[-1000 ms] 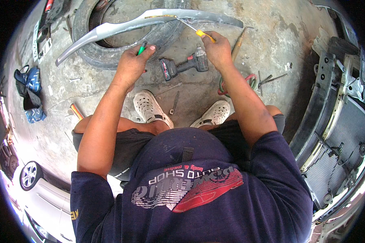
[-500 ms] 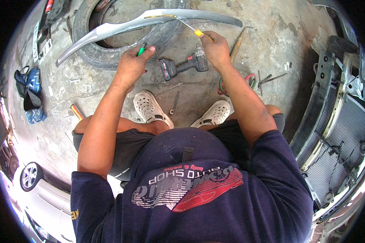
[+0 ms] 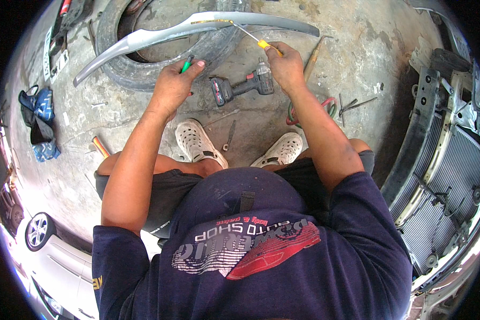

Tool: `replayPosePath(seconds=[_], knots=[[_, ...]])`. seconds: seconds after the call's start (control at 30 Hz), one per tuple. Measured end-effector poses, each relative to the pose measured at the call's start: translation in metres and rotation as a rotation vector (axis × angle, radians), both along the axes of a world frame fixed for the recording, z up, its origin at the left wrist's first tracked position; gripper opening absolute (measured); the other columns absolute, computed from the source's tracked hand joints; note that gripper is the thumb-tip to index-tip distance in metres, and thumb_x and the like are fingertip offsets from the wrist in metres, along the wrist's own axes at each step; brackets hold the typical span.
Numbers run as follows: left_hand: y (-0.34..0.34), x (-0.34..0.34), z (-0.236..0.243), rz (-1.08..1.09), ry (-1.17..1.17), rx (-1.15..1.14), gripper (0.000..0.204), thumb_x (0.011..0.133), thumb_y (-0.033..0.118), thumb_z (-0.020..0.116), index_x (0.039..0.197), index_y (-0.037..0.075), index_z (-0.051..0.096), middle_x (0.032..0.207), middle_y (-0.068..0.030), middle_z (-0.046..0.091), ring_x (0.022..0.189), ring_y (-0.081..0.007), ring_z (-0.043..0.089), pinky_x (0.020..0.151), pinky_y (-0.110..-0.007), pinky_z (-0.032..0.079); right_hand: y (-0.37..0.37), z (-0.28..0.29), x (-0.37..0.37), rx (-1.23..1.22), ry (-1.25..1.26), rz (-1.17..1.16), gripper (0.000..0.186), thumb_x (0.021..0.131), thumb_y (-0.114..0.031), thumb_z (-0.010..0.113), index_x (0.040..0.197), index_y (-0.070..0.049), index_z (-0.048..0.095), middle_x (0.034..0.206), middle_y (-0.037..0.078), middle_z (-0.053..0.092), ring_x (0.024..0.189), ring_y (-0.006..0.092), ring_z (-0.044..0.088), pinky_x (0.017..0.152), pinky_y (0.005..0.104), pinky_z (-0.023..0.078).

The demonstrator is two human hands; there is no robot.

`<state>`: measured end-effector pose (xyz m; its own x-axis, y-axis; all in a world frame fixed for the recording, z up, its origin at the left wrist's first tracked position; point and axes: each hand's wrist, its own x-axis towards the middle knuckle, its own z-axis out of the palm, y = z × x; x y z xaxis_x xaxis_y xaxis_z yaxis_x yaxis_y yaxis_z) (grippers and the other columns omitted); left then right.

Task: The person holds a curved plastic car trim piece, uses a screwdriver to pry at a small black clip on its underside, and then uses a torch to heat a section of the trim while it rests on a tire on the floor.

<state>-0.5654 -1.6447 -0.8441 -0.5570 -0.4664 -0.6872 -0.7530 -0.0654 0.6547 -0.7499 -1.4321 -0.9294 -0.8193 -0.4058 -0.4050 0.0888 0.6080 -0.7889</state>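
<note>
A long curved silver-grey trim strip (image 3: 160, 33) lies across a tyre (image 3: 117, 69) at the far side, with a brownish-yellow line along its middle. My right hand (image 3: 287, 65) is closed on a yellow-handled tool (image 3: 262, 44). Its thin metal shaft reaches up left, and the tip meets the strip at the right end of that line. My left hand (image 3: 175, 85) is closed around a green stick-like thing (image 3: 186, 66) with a dark end pointing up; my fingers hide the rest. It is held in front of the tyre, apart from the strip.
Between my hands and shoes lies a cordless impact driver (image 3: 245, 84). A wooden-handled tool (image 3: 312, 57), a red and green hose loop (image 3: 325, 105) and a cross-shaped metal piece (image 3: 352, 105) are on the right. A blue bag (image 3: 40, 114) and small wrench (image 3: 99, 104) lie left. Car front parts (image 3: 442, 170) stand far right.
The yellow-handled tool and my right hand have shifted very slightly right. My left hand and the trim strip stay in place.
</note>
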Motion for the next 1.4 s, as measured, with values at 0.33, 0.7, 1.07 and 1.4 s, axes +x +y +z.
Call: replayPosePath(seconds=[0.33, 0.7, 1.07, 1.4], knots=[[0.005, -0.003, 0.004, 0.030, -0.002, -0.042, 0.041, 0.102, 0.046, 0.072, 0.123, 0.010, 0.078, 0.080, 0.0027, 0.059, 0.068, -0.0104, 0.046, 0.068, -0.027, 0.048, -0.003, 0.009, 0.002, 0.037, 0.050, 0.006, 0.032, 0.099, -0.027, 0.070, 0.119, -0.002, 0.078, 0.093, 0.021, 0.077, 0.086, 0.0309, 0.074, 0.082, 0.0405, 0.057], [0.004, 0.000, -0.004, 0.045, 0.024, -0.023, 0.039, 0.102, 0.043, 0.072, 0.123, 0.011, 0.079, 0.082, 0.0021, 0.061, 0.064, -0.0084, 0.045, 0.065, -0.027, 0.049, 0.002, 0.004, 0.002, -0.016, 0.055, -0.002, 0.034, 0.099, -0.027, 0.070, 0.120, -0.002, 0.077, 0.094, 0.021, 0.077, 0.085, 0.0298, 0.073, 0.081, 0.0409, 0.057], [0.006, -0.003, 0.003, 0.029, 0.004, -0.065, 0.040, 0.101, 0.045, 0.073, 0.124, 0.012, 0.079, 0.083, 0.0020, 0.062, 0.067, -0.0098, 0.044, 0.068, -0.029, 0.046, -0.001, -0.002, 0.002, 0.018, 0.086, 0.010, 0.035, 0.097, -0.029, 0.070, 0.120, -0.003, 0.077, 0.100, 0.024, 0.078, 0.094, 0.0345, 0.076, 0.087, 0.0432, 0.058], [-0.006, 0.000, -0.009, -0.067, 0.013, -0.080, 0.050, 0.102, 0.042, 0.070, 0.137, 0.006, 0.068, 0.112, -0.0157, 0.075, 0.093, -0.0270, 0.071, 0.080, -0.044, 0.058, 0.001, 0.015, -0.008, 0.002, 0.030, -0.025, 0.032, 0.098, -0.027, 0.067, 0.114, -0.002, 0.078, 0.094, 0.020, 0.076, 0.088, 0.0294, 0.073, 0.084, 0.0415, 0.057]])
